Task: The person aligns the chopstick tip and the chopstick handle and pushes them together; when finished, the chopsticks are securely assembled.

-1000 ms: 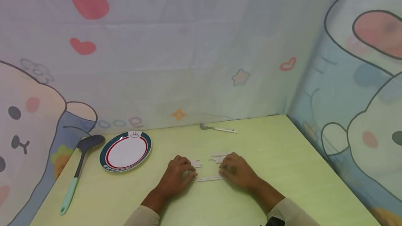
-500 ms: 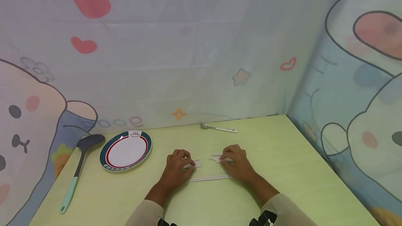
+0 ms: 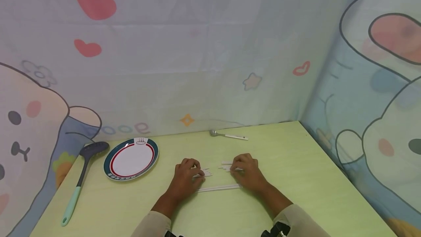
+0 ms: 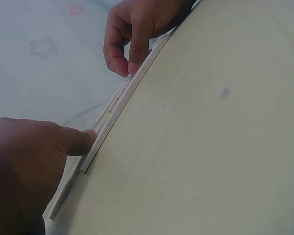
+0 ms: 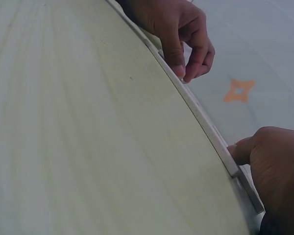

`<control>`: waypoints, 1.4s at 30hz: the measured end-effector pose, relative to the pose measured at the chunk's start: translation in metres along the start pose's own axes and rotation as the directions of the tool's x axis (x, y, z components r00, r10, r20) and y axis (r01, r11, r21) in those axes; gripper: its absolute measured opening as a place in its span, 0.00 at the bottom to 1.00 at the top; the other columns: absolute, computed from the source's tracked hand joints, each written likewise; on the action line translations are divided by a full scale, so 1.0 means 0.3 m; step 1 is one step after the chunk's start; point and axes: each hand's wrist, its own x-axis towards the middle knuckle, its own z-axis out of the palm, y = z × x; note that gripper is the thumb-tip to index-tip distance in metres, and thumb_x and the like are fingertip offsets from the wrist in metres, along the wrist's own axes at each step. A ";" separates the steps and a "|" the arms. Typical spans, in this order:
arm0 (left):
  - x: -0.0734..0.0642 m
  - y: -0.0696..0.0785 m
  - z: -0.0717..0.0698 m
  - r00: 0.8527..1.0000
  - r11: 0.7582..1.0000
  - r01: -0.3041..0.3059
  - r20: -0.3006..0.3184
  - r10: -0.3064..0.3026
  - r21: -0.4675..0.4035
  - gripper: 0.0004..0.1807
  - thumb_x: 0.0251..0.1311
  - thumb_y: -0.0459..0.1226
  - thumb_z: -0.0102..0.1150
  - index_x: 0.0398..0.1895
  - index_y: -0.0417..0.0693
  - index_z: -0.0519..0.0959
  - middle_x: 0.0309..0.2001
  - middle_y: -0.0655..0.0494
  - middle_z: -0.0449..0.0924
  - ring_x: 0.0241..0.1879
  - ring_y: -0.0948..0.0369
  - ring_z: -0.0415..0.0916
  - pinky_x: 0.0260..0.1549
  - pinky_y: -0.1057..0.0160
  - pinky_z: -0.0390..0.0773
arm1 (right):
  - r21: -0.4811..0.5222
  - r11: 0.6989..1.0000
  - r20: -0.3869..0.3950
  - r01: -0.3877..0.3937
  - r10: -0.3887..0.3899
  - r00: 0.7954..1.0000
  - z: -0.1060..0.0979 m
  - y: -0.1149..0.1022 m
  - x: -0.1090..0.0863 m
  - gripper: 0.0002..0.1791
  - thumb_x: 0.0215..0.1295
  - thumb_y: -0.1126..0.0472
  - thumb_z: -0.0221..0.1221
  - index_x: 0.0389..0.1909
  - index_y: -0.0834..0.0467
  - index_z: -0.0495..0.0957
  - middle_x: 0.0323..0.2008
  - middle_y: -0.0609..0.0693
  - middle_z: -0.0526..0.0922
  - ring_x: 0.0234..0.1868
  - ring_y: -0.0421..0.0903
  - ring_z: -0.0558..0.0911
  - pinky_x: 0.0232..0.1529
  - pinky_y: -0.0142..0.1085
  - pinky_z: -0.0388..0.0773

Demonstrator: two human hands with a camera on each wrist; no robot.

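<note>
Two long white chopsticks (image 3: 218, 188) lie side by side across the table, nearest the person. Just behind them, my left hand (image 3: 185, 179) pinches a group of thin white sticks (image 3: 207, 172), whose ends stick out to its right. Facing it, my right hand (image 3: 249, 174) holds another white group (image 3: 226, 166) with ends pointing left. A gap shows between the two groups. In the left wrist view a square-edged chopstick (image 4: 125, 103) runs past both hands; the right wrist view shows a chopstick edge (image 5: 206, 122) too. The fingers cover much of the sticks.
A white plate (image 3: 133, 159) with a dark, patterned rim lies left of the hands. Farther left is a slotted turner (image 3: 86, 162) with a mint handle. A small spoon (image 3: 228, 135) lies by the back edge. Printed cloth walls stand behind and at the sides.
Both hands have moved from the front pair's ends back onto the sticks behind, uncovering more of the front pair. In the last half second they barely move.
</note>
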 end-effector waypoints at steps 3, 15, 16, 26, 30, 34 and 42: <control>0.000 -0.002 0.003 1.000 1.000 0.007 0.004 -0.007 0.002 0.05 0.61 0.36 0.81 0.33 0.54 0.91 0.46 0.58 0.79 0.53 0.54 0.75 0.50 0.47 0.70 | -0.005 1.000 0.004 -0.013 0.013 1.000 -0.001 -0.002 -0.002 0.07 0.66 0.65 0.74 0.34 0.48 0.89 0.50 0.49 0.85 0.60 0.53 0.77 0.57 0.54 0.63; 0.000 0.001 0.005 0.997 0.999 0.052 0.053 -0.052 0.001 0.07 0.63 0.36 0.78 0.31 0.56 0.88 0.49 0.57 0.80 0.54 0.54 0.74 0.50 0.48 0.69 | -0.005 1.000 0.017 -0.030 0.030 0.999 0.002 0.000 -0.003 0.07 0.69 0.65 0.73 0.34 0.49 0.88 0.51 0.48 0.84 0.59 0.54 0.76 0.55 0.54 0.63; 0.000 0.000 0.007 0.997 0.999 0.055 0.054 -0.055 0.001 0.07 0.63 0.36 0.78 0.31 0.56 0.87 0.49 0.57 0.80 0.54 0.54 0.74 0.50 0.48 0.69 | 0.005 0.999 0.030 -0.039 0.039 0.999 0.001 0.000 -0.003 0.07 0.69 0.65 0.72 0.34 0.49 0.87 0.51 0.49 0.84 0.60 0.54 0.76 0.56 0.55 0.63; 0.000 0.009 0.003 0.997 0.999 0.041 0.072 -0.040 -0.011 0.09 0.65 0.34 0.76 0.31 0.53 0.83 0.49 0.57 0.83 0.53 0.56 0.76 0.49 0.51 0.69 | 0.006 0.997 0.118 -0.076 0.075 0.990 0.013 -0.001 0.001 0.09 0.74 0.63 0.68 0.37 0.46 0.80 0.56 0.46 0.81 0.65 0.52 0.73 0.62 0.60 0.62; 0.001 0.018 -0.005 0.996 0.999 0.037 0.078 -0.035 -0.030 0.06 0.70 0.34 0.72 0.36 0.52 0.82 0.45 0.58 0.84 0.47 0.59 0.79 0.49 0.52 0.73 | -0.002 1.000 0.057 0.012 -0.012 0.998 0.019 -0.014 -0.005 0.07 0.74 0.64 0.66 0.40 0.49 0.78 0.49 0.46 0.82 0.59 0.50 0.77 0.59 0.55 0.62; 0.002 0.029 -0.014 0.991 0.993 0.093 0.100 -0.086 -0.071 0.03 0.74 0.36 0.69 0.42 0.52 0.83 0.43 0.60 0.87 0.41 0.64 0.82 0.47 0.58 0.81 | -0.007 0.997 0.014 0.078 -0.078 0.997 0.022 -0.036 -0.010 0.05 0.75 0.64 0.65 0.44 0.52 0.78 0.43 0.45 0.82 0.49 0.43 0.79 0.57 0.50 0.58; 0.006 0.046 -0.016 0.995 0.990 0.056 0.092 -0.044 -0.126 0.02 0.73 0.34 0.69 0.45 0.48 0.86 0.43 0.57 0.90 0.42 0.63 0.85 0.44 0.60 0.85 | -0.026 0.981 0.010 0.190 -0.190 0.982 0.026 -0.070 -0.002 0.04 0.75 0.66 0.65 0.44 0.55 0.81 0.41 0.47 0.87 0.41 0.40 0.85 0.51 0.40 0.77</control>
